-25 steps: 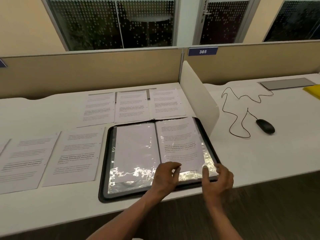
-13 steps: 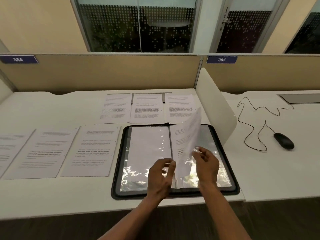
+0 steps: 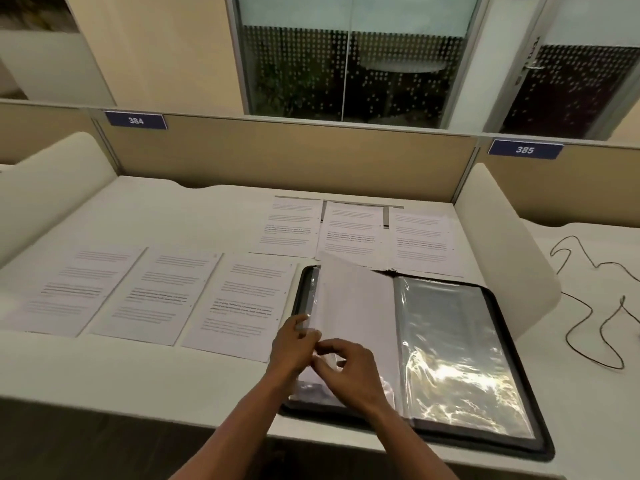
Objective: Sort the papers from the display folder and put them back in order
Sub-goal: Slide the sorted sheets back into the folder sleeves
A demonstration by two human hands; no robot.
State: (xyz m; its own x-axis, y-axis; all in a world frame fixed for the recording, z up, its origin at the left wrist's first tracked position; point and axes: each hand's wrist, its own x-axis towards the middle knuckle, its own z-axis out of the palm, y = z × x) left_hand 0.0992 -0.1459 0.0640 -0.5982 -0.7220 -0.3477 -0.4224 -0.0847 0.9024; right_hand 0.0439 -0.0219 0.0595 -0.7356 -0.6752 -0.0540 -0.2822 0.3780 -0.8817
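Display folder (image 3: 450,341) open flat on bench (image 3: 121,368), lower right of centre. Left hand (image 3: 291,344) at left page's outer edge, fingers curled narrow, pinching sleeve edge. Right hand (image 3: 346,372) just beside it, fingers bent close on same sheet (image 3: 356,306). Six loose papers (image 3: 242,303) on bench, left of and behind folder.

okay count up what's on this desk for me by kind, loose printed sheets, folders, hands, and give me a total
Loose printed sheets: 6, three in the back row and three in the left row
Display folder: 1
Hands: 2, left hand and right hand
Total: 9
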